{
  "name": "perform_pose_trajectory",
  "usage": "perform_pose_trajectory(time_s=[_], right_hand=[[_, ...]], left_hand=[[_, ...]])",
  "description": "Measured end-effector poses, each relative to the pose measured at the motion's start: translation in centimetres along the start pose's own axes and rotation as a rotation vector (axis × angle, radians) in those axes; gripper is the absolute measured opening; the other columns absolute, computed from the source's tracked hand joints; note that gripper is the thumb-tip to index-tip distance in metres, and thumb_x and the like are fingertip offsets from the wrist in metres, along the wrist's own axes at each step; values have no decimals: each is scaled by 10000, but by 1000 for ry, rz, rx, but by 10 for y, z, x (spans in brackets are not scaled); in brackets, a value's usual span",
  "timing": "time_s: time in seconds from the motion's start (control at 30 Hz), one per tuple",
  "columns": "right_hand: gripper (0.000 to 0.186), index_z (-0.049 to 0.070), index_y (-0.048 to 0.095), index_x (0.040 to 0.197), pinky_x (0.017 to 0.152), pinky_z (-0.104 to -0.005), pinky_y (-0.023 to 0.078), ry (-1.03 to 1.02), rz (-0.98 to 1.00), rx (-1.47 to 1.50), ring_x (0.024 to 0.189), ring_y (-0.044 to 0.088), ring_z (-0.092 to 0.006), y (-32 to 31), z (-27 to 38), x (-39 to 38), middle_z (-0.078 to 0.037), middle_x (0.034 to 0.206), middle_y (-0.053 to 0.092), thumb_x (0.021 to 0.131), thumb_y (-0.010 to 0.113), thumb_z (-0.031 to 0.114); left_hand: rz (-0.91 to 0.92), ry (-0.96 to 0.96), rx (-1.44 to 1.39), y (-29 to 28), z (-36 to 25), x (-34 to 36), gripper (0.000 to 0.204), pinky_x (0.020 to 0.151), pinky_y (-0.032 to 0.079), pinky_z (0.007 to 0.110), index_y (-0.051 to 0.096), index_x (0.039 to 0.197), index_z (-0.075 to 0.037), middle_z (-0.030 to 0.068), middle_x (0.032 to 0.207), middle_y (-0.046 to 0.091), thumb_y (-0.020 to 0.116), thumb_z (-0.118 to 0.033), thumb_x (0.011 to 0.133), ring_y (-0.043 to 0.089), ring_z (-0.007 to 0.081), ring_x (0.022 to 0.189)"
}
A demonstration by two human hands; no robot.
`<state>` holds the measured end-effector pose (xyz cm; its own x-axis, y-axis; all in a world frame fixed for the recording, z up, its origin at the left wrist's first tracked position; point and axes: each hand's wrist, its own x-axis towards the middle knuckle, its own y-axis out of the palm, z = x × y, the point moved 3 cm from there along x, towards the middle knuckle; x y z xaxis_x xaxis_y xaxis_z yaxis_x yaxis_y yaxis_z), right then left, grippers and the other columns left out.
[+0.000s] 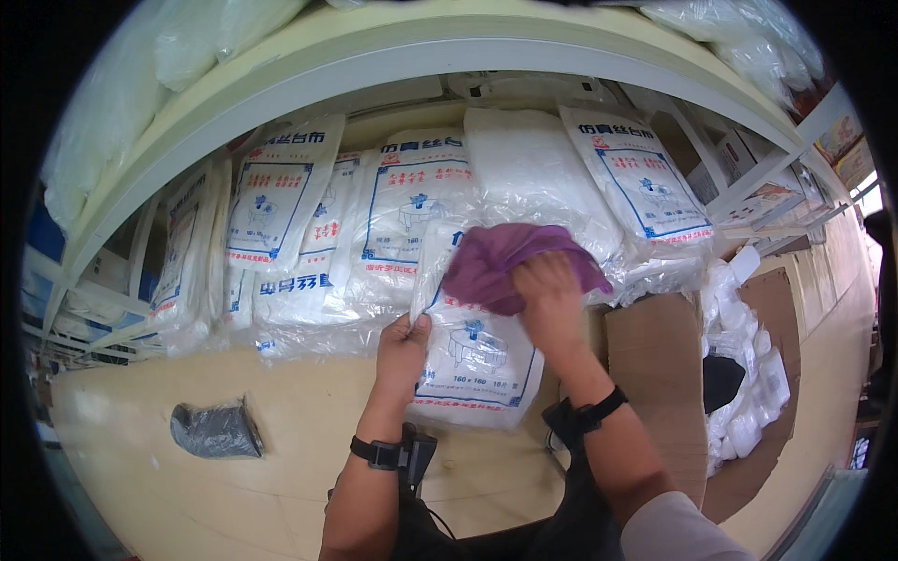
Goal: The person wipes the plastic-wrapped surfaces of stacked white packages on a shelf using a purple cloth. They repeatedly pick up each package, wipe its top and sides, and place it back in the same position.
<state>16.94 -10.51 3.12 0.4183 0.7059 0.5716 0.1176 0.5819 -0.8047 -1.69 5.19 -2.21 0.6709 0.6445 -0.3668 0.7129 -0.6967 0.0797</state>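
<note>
A flat plastic package [477,360] of white sheeting, printed in blue and red, is held up in front of me. At its left edge my left hand [404,351] grips it, thumb on the front and fingers behind. My right hand [547,294] presses a crumpled purple cloth [510,262] against the package's upper part. The cloth is bunched under and around the fingers and covers some of the print. Behind the cloth lie more packages of the same kind, among them a printed one [412,201] and a plainer white one [533,173].
Similar packages [281,187] fill the shelf, under a curved-looking upper shelf edge [468,56]. An open cardboard box [655,374] with white wrapped bundles [748,374] stands at the right. A dark plastic-wrapped packet [217,428] lies on the floor at the left.
</note>
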Motion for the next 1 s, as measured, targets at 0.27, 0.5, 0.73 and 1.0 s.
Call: perform_pose_trajectory(time_s=[0.27, 0.5, 0.73, 1.0], right_hand=[[353, 4, 692, 1159, 935, -446, 534, 531, -339, 192, 1026, 699, -381, -47, -88, -5, -190, 1088, 736, 806, 692, 4], [352, 30, 700, 1128, 984, -457, 499, 382, -47, 532, 1060, 682, -381, -38, 38, -6, -199, 1096, 720, 791, 759, 114], [852, -7, 467, 1466, 1185, -674, 280, 289, 169, 416, 1480, 357, -504, -55, 76, 7, -252, 1535, 452, 702, 787, 190], [767, 0, 526, 1398, 1003, -462, 514, 458, -24, 615, 1219, 625, -420, -85, 60, 27, -240, 1315, 622, 695, 828, 58]], left_hand=[[-120, 19, -326, -11, -14, 9, 303, 720, 490, 239, 674, 1190, 10, 14, 983, 697, 615, -267, 1084, 593, 75, 811], [-71, 5, -355, 33, -20, 3, 365, 796, 528, 266, 645, 1240, 5, 51, 1090, 711, 639, -318, 1069, 645, 101, 938], [428, -109, -882, 78, -38, -38, 1087, 1254, 271, 445, 298, 1624, -35, 119, 1629, 422, 250, -880, 943, 395, 291, 1492], [729, 30, -723, 64, -40, -28, 1106, 1246, 254, 453, 435, 1561, 0, 155, 1642, 404, 208, -886, 940, 363, 317, 1508]])
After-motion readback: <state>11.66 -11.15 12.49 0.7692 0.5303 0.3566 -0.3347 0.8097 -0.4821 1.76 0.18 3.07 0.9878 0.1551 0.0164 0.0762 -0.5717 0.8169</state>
